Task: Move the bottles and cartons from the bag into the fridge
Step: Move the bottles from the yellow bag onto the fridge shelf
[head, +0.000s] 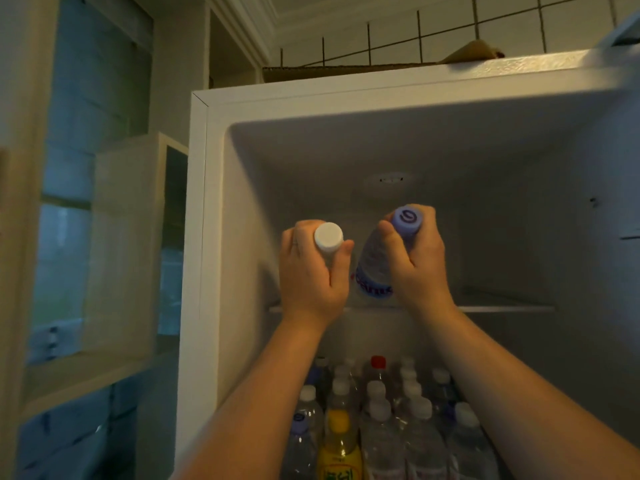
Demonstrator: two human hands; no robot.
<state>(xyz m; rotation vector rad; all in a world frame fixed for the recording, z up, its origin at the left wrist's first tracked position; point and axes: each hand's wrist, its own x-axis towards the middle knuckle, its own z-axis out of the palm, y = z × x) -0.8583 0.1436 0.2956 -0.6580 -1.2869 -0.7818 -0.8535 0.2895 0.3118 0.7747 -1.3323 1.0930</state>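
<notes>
Head view: left hand [311, 271] clenched round white-cap bottle [328, 237], right hand [420, 261] gripping blue-cap bottle [374, 268]. Both bottles are just above the shelf [502, 309] front edge, the blue-cap one tilted.

Risk: the bottles are close together and could knock on set-down. A base landing on the shelf lip could tip onto the packed bottles [381, 427] below the shelf.

The white-cap bottle's body is hidden behind the hand. Bases are unseen, so shelf contact is unclear. The bag is not in view.

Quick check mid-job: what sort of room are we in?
Most likely a home kitchen: an open white fridge with a shelf full of bottles, pale cupboards beside it, and a tiled wall above.
</notes>
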